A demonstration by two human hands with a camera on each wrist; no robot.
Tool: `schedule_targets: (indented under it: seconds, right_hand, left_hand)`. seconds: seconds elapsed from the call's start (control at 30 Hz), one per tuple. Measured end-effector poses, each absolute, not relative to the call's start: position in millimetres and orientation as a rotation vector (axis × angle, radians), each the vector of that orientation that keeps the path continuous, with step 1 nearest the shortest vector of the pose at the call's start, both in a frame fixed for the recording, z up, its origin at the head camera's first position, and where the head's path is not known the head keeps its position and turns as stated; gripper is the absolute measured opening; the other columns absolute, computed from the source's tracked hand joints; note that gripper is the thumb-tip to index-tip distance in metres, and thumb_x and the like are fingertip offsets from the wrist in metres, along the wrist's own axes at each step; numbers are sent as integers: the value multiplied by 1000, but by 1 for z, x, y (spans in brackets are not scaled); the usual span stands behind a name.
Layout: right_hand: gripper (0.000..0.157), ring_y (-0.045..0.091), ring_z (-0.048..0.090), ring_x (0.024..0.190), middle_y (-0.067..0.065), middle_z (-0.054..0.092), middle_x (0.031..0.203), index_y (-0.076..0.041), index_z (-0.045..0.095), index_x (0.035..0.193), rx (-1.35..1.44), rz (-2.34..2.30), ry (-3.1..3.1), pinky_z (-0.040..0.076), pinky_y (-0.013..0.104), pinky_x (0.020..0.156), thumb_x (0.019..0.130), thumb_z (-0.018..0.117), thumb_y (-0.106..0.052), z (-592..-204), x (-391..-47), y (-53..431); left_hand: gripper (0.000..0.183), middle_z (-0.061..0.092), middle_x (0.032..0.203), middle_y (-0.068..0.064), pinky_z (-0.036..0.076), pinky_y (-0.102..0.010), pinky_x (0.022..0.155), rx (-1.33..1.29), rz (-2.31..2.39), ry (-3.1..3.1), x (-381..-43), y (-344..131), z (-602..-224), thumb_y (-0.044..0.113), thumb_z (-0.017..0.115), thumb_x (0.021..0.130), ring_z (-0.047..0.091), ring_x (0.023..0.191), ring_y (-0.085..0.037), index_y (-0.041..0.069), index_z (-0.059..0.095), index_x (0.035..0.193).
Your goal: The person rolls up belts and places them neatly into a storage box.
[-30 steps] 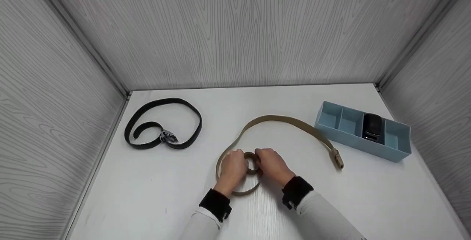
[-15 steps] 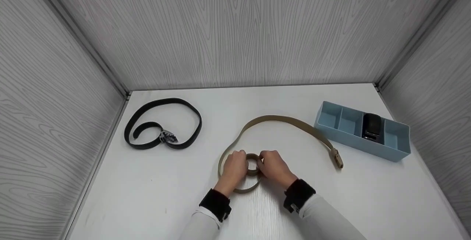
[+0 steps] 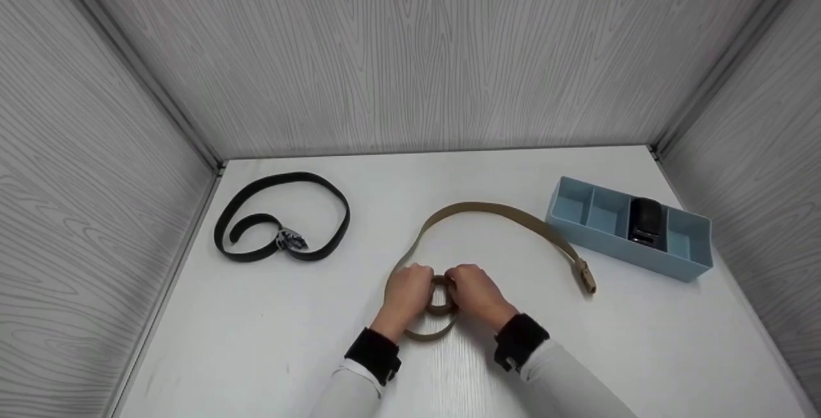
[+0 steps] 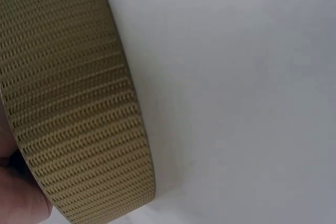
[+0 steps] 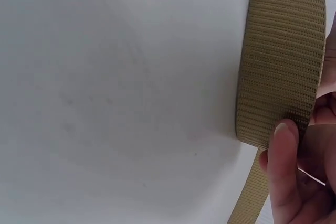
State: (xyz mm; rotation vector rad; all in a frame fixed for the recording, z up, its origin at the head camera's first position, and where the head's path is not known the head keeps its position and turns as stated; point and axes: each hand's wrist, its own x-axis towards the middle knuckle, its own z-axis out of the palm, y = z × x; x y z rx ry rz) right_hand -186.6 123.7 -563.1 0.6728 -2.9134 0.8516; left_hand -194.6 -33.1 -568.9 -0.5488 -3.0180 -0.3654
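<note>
A tan webbing belt (image 3: pixel 481 206) lies across the table in a wide curve, its end buckle (image 3: pixel 585 277) off to the right. The other end is rolled into a small coil standing on edge between both hands. My left hand (image 3: pixel 410 290) grips the coil's left side, its fingertips partly hidden in the head view. On the opposite side my right hand (image 3: pixel 476 291) holds the coil, a finger curled against the ribbed webbing (image 5: pixel 283 51) in the right wrist view. The left wrist view is filled on one side by the same webbing (image 4: pixel 79 98).
A black belt (image 3: pixel 288 177) with a silvery buckle (image 3: pixel 292 239) lies looped at the left. To the right stands a blue divided tray (image 3: pixel 616 250), with a black rolled object (image 3: pixel 646 218) in one compartment. Grey wood-grain panels (image 3: pixel 410 52) enclose the back and sides.
The coil has shifted slightly toward the table's front. My right hand moved a little right, then back left against the coil. The loop behind the hands looks narrower; the other things stay put.
</note>
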Motion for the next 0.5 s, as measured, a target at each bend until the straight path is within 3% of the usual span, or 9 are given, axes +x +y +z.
schedule_targets:
  seconds: [0.23, 0.5]
  right_hand:
    - [14, 8, 49, 47, -4, 54, 54, -4, 72, 80, 468, 1023, -3006, 42, 27, 47, 90, 62, -1, -560, -183, 125]
    - [18, 13, 49, 57, -4, 53, 60, -7, 70, 75, 541, 887, -2987, 43, 30, 55, 87, 61, 3, -559, -183, 127]
  left_hand:
    - [11, 66, 72, -11, 50, -41, 56, -391, -478, -3064, -194, -30, -569, 6, 66, 82, 65, 65, -31, 8, 66, 70]
    - [19, 62, 62, -5, 46, -37, 52, -479, -479, -2986, -194, -29, -571, 6, 67, 77, 58, 55, -25, 10, 60, 61]
